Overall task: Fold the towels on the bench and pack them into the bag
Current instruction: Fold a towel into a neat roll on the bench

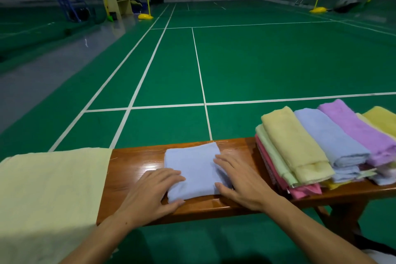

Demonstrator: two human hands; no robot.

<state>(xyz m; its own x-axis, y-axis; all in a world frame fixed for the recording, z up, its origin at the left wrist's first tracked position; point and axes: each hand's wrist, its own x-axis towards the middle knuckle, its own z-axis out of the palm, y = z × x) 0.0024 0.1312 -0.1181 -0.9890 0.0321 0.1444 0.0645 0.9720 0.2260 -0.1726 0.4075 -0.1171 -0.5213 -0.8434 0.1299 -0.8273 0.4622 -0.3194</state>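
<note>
On the worktop (pixel 132 165), head view, item one: a pale blue towel (pixel 192 169), folded to a squarish pad, lying flat at the middle of the glossy brown wood. I have my left hand (pixel 147 191) flat on its near left corner and my right hand (pixel 237 180) flat on its right edge; both grips are spread wide, fingers apart, clamped on nothing, and I judge they are pressing the fold so the soft pile stays creased.

Item two, right of the blue towel: a stack of towels (pixel 317 148), yellow, blue, lilac, green and pink, terry, fanned so each edge shows.

Item three, left of the blue towel: a pale yellow cloth (pixel 49 188), thin and smooth, draped over the worktop end. I cannot tell whether it is the bag.
</note>
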